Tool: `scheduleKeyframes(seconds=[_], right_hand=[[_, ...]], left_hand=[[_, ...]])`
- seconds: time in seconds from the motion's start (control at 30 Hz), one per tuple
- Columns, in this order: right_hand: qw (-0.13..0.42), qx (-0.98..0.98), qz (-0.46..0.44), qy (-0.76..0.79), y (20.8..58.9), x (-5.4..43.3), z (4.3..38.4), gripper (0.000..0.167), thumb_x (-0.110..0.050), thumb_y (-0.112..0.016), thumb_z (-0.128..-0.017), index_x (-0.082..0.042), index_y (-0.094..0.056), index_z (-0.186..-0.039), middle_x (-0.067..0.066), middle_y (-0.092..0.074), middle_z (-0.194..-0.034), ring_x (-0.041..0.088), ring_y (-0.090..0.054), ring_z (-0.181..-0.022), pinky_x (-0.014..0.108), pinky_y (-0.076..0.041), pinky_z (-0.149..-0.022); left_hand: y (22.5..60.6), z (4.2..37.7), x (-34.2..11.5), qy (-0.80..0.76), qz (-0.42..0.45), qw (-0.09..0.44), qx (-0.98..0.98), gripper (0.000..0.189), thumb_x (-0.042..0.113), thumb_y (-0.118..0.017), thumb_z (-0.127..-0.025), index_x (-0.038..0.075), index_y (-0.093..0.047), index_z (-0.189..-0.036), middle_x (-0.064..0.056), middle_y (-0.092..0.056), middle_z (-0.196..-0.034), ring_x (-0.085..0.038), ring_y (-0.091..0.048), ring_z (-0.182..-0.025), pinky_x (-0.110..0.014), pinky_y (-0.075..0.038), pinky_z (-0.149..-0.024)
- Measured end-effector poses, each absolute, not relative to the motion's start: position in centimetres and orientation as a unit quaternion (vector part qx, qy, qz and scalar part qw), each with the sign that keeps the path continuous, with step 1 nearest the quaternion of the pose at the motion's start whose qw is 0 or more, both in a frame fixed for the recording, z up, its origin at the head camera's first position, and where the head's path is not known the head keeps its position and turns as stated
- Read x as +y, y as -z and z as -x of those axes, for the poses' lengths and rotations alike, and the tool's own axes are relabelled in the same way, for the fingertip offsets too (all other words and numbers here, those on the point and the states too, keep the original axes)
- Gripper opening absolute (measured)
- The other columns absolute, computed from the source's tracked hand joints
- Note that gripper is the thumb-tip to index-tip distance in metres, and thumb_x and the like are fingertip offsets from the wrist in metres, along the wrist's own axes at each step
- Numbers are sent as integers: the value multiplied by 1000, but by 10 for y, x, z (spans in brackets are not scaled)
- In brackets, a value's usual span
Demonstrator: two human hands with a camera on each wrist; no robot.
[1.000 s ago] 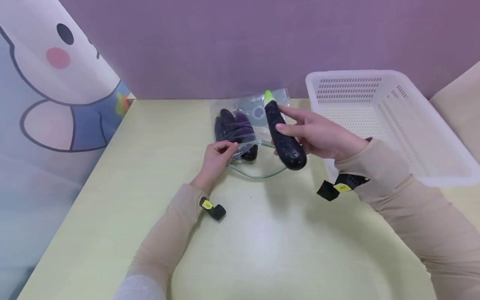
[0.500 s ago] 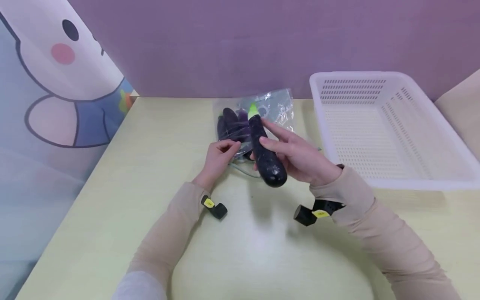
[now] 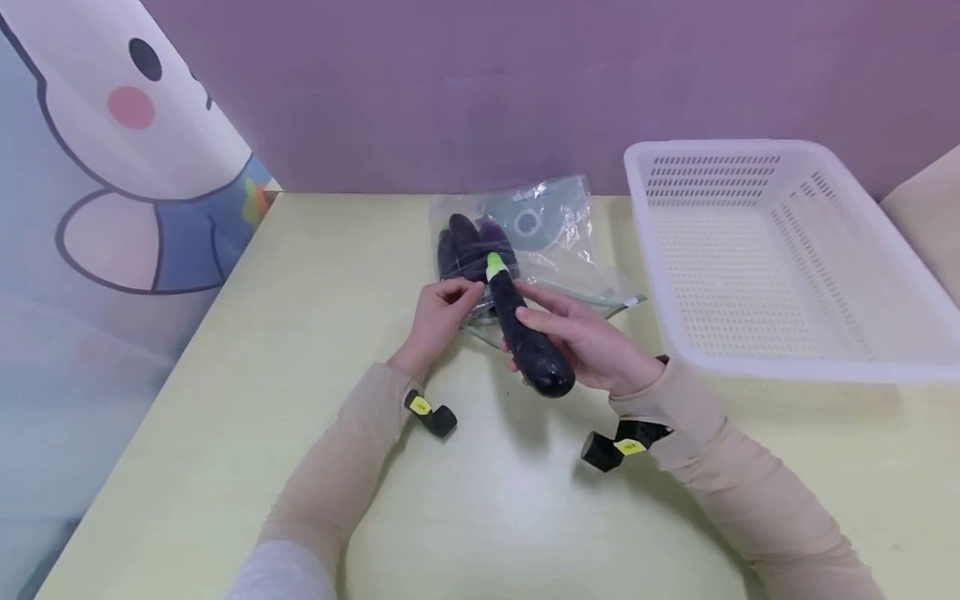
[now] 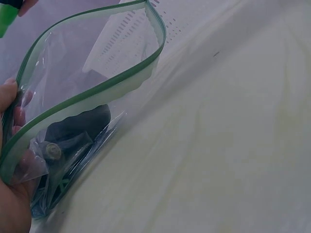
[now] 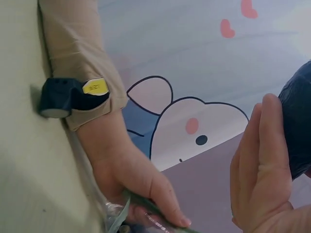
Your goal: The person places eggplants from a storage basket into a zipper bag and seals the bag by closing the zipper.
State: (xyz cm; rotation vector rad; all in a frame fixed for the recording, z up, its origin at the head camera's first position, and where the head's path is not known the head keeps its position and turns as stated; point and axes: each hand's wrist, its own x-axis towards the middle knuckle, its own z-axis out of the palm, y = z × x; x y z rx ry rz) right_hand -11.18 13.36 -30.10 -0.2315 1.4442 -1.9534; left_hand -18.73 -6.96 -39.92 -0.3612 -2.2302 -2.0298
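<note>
In the head view my right hand (image 3: 592, 337) grips a dark eggplant (image 3: 532, 350) with a bright green stem end. It is tilted, stem pointing away, above the mouth of a clear zip bag (image 3: 562, 237). My left hand (image 3: 435, 312) pinches the bag's rim on its left side. Several other eggplants (image 3: 465, 242) lie inside the bag. The left wrist view shows the green zip edge (image 4: 92, 97) spread apart, with the green stem tip (image 4: 7, 17) at the upper left corner. In the right wrist view the held eggplant (image 5: 299, 121) is partly cut off.
A white perforated plastic basket (image 3: 885, 371) stands on the pale table (image 3: 465, 517) to the right of the bag. A purple wall (image 3: 450, 100) rises behind the table. A cartoon-printed cloth (image 3: 127, 200) hangs at the left.
My right hand has brought the eggplant left and nearer to me, from beside the basket to over the bag's mouth. The left hand has kept its pinch on the bag.
</note>
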Motion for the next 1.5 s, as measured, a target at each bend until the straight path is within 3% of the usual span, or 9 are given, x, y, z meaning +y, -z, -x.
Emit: scheduleKeyframes(seconds=[0.73,1.1,1.3,1.5], right_hand=[[384,599,81,697,316,142,113,60,-19,-43,-99,-7,-14,-150,13,-58,-97,21,-66,-78,34,-55,-71],[396,600,89,690,330,147,120,66,-26,-47,-98,-1,-14,-149,13,-58,-101,19,-64,-82,31,-54,-72],[408,592,64,692,334,151,122,60,-23,-42,-100,-2,-14,-149,14,-56,-106,19,-63,-85,31,-54,-74],[425,573,65,698,332,149,126,61,-22,-41,-100,-1,-12,-149,15,-54,-108,18,-63,-85,29,-54,-73]], left_hand=[[396,185,-69,691,117,69,-710,20,3,-61,-90,-16,-63,-84,10,-48,-56,-5,-41,-53,-19,-34,-52],[394,185,-67,717,74,50,-692,21,3,-61,-90,-17,-62,-86,7,-52,-57,-5,-40,-49,-18,-34,-49],[398,186,-64,716,79,36,-693,23,5,-60,-91,-18,-61,-90,7,-51,-57,-5,-42,-51,-18,-35,-50],[394,185,-67,719,82,67,-687,20,5,-61,-91,-14,-63,-84,5,-53,-58,-5,-43,-51,-18,-36,-49]])
